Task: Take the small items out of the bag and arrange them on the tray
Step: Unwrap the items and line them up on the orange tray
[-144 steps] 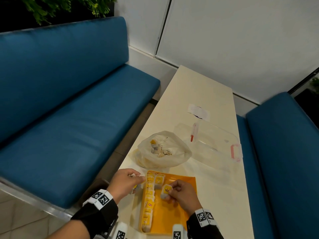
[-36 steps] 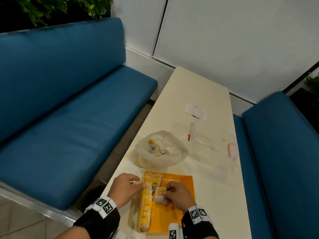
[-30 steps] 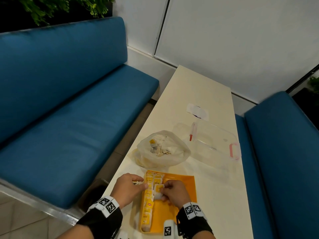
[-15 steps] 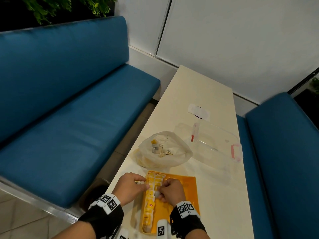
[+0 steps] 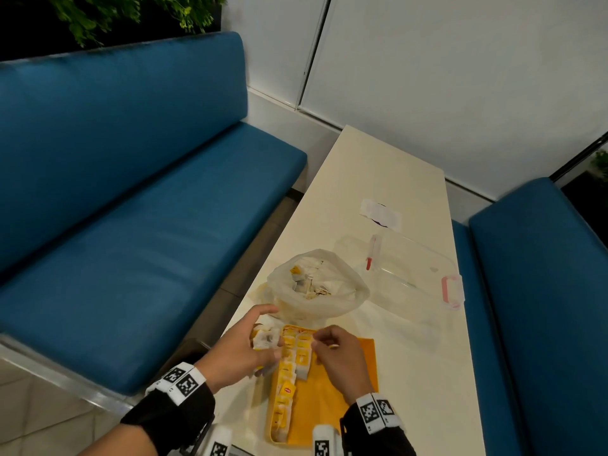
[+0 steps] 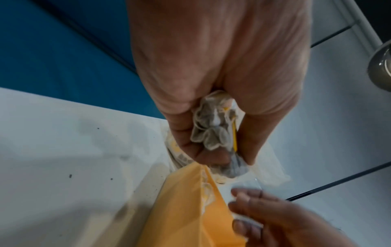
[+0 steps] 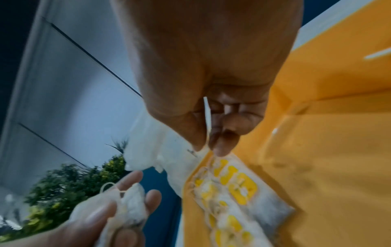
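Note:
An orange tray (image 5: 342, 399) lies at the near end of the table, with rows of yellow-tagged tea bags (image 5: 287, 373) along its left side. Behind it sits an open white plastic bag (image 5: 342, 301) with more tea bags inside. My left hand (image 5: 266, 339), at the tray's far left corner, grips a bunch of tea bags (image 6: 213, 128). My right hand (image 5: 317, 337) hovers over the tray's far end. Its thumb and forefinger pinch a thin white tea bag tag (image 7: 208, 123) just above the laid tea bags (image 7: 232, 192).
A clear plastic box (image 5: 411, 271) with pink latches stands behind the bag on the right, and a white packet (image 5: 381, 213) lies farther back. Blue benches (image 5: 148, 241) flank the narrow table, whose left edge (image 5: 243, 307) is close to my left hand.
My right hand has laid its tea bag in the second row and moved to the tray's far end. My left hand has shifted slightly toward the bag, still holding its bunch.

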Demonstrator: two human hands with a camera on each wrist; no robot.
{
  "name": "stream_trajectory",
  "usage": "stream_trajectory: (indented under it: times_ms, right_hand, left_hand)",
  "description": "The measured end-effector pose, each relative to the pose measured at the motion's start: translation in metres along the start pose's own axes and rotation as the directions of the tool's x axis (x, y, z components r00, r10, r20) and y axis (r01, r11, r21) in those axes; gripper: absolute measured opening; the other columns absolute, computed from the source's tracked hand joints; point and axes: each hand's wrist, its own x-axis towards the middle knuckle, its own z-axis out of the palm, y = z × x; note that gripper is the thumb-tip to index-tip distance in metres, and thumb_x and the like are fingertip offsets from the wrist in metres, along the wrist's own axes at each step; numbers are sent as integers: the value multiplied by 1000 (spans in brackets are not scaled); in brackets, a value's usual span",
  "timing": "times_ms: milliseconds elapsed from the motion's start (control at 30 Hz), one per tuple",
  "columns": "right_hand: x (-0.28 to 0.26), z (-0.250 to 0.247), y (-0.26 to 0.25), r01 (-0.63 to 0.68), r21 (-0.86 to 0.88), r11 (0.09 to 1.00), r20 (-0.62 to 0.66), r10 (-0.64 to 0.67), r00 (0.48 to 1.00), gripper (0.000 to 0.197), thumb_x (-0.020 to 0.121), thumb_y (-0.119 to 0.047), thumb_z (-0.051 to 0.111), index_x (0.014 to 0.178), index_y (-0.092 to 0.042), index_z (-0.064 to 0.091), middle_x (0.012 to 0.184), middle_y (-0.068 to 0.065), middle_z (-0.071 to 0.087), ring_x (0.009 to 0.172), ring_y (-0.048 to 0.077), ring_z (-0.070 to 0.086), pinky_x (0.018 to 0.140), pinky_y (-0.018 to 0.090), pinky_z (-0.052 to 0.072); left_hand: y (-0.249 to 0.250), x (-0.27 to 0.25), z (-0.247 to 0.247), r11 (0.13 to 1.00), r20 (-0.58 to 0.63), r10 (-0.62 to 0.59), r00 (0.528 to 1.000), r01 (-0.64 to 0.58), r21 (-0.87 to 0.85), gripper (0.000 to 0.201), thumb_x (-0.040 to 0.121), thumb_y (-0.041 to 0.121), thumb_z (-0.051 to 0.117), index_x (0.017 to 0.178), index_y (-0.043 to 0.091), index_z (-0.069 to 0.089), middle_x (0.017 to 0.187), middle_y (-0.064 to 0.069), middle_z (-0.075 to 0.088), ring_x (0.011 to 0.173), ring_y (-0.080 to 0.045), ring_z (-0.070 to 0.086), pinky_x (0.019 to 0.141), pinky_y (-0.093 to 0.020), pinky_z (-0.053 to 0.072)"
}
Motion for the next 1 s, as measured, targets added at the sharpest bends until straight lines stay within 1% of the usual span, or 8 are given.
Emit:
stream_trajectory:
  times_ms: [167, 333, 400, 467, 567, 700, 867, 1000]
  right_hand:
    - [-21, -7, -37, 254, 82, 964, 164, -264, 950, 33, 80, -10, 78, 102, -34, 73, 100, -8, 68, 78, 9, 62, 74, 19, 52]
    - [-25, -3, -42, 328, 76, 942, 166, -336, 927, 23, 80, -13, 80, 90, -33, 77, 96, -11, 63, 79, 16, 62, 70, 14, 45]
    - [-25, -2, -41, 335, 81, 939, 140, -343, 929, 21, 79, -12, 80, 82, -32, 77, 91, -11, 64, 79, 15, 62, 70, 14, 45]
    - [-25, -2, -41, 337, 94, 937, 122, -347, 930, 23, 80, -9, 79, 78, -31, 75, 88, -10, 66, 77, 13, 64, 69, 16, 48]
    - [-23, -7, -42, 294, 126, 948, 99, -307, 947, 19, 81, -6, 75, 76, -24, 74, 82, -3, 71, 76, 16, 67, 70, 23, 53]
    - [-21, -15, -42, 245, 210, 947, 62, -262, 963, 14, 83, -2, 73, 79, -15, 72, 76, 6, 71, 69, 18, 66, 66, 27, 54]
    - [-25, -18, -47, 243, 295, 924, 104, -284, 953, 25, 86, 6, 66, 95, -16, 71, 69, 1, 62, 59, 19, 62, 62, 27, 52]
    - [-26, -22, -49, 205, 334, 920, 217, -287, 933, 42, 87, 15, 54, 107, -16, 74, 77, -2, 62, 63, 18, 61, 56, 19, 46]
  left_hand:
    - [3, 3, 12, 999, 49, 17, 999, -19, 27, 75, 82, 13, 81, 136, 48, 43, 100, -3, 71, 75, -7, 69, 59, -25, 53]
    - [8, 4, 19, 999, 109, 45, 993, -46, 7, 69, 80, 11, 81, 133, 42, 48, 92, 6, 71, 77, -5, 69, 62, -25, 53]
    - [9, 4, 21, 998, 140, 64, 988, -67, 14, 65, 79, 12, 79, 132, 38, 53, 100, 4, 73, 86, -8, 71, 64, -23, 54]
    - [12, 3, 22, 997, 153, 72, 986, -74, 5, 61, 80, 10, 79, 131, 34, 57, 100, 5, 74, 85, -7, 71, 62, -19, 52]
    - [13, 1, 23, 997, 168, 62, 984, -53, -61, 46, 87, 10, 78, 126, 30, 65, 91, 10, 73, 74, -2, 68, 57, -15, 49]
    - [9, -2, 21, 977, 187, 7, 982, 33, -211, 13, 93, 22, 73, 105, 23, 74, 75, 1, 67, 63, -14, 59, 52, -25, 42]
    - [7, 1, 18, 917, 196, -56, 979, 128, -379, 26, 86, 34, 78, 94, 10, 76, 72, -16, 61, 54, -21, 50, 49, -26, 38]
    - [7, 2, 16, 848, 282, -101, 954, 231, -477, 26, 93, 22, 70, 110, 2, 72, 94, -18, 69, 66, -21, 60, 54, -28, 45]
